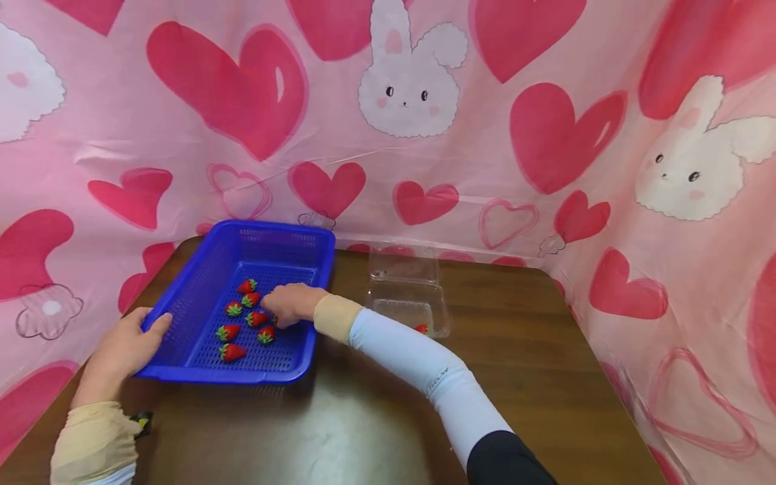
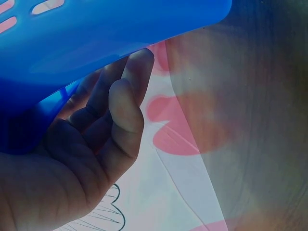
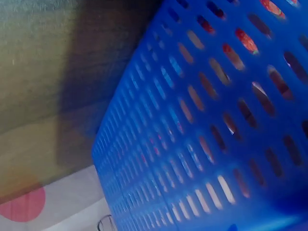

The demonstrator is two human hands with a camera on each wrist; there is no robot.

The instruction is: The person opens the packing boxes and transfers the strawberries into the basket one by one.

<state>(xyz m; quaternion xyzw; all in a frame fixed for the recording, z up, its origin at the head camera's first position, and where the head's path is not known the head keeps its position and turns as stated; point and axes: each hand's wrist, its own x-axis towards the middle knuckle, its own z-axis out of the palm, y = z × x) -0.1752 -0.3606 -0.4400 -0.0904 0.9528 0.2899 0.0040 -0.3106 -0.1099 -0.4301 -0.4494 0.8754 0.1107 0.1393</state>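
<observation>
A blue plastic basket (image 1: pixel 327 269) with slotted walls holds several red strawberries (image 1: pixel 232 351) with green leaf tops. My left hand (image 1: pixel 126 343) grips its left rim, thumb over the edge; in the left wrist view the fingers (image 2: pixel 126 108) curl under that rim. My right hand (image 1: pixel 292 303) reaches into the basket over the right wall, its fingers curled down on a strawberry (image 1: pixel 275 321) that they mostly hide. From the right wrist, the slotted wall (image 3: pixel 192 120) blocks sight of this hand, with bits of red showing through.
To the right of the basket stands a clear plastic clamshell box (image 1: pixel 400 306), lid raised, with a red strawberry (image 1: pixel 421 329) in its near right corner. A brown wooden table (image 1: pixel 515 364) bears both. Pink cloth (image 1: pixel 339 135) with hearts and rabbits hangs behind and at the sides.
</observation>
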